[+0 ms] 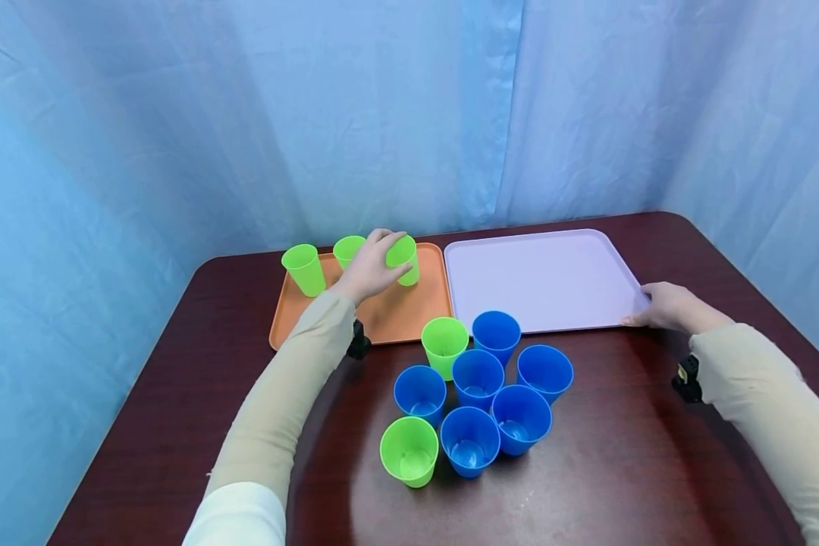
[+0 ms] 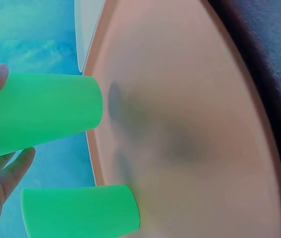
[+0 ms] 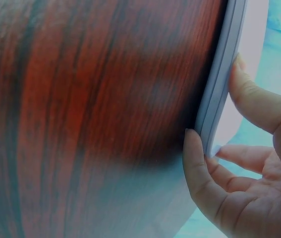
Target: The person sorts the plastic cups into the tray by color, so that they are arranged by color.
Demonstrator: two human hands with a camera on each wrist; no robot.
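Cups and trays counted on the dark wooden table (image 1: 177,425)

Five bright green plastic cups are counted: three on the orange plastic tray (image 1: 409,311), at (image 1: 303,269), (image 1: 348,250) and (image 1: 404,259), and two on the table itself, at (image 1: 444,345) and (image 1: 409,451). Six blue plastic cups are tallied in the cluster, at (image 1: 496,336), (image 1: 478,378), (image 1: 544,371), (image 1: 419,394), (image 1: 521,418) and (image 1: 469,441). Two trays are seen, the orange one and a pale lilac plastic tray (image 1: 539,280). Two hands are in view.

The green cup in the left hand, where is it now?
In the head view, the green cup stands on the orange tray, near its back right corner, gripped by the left hand, right of two other green cups.
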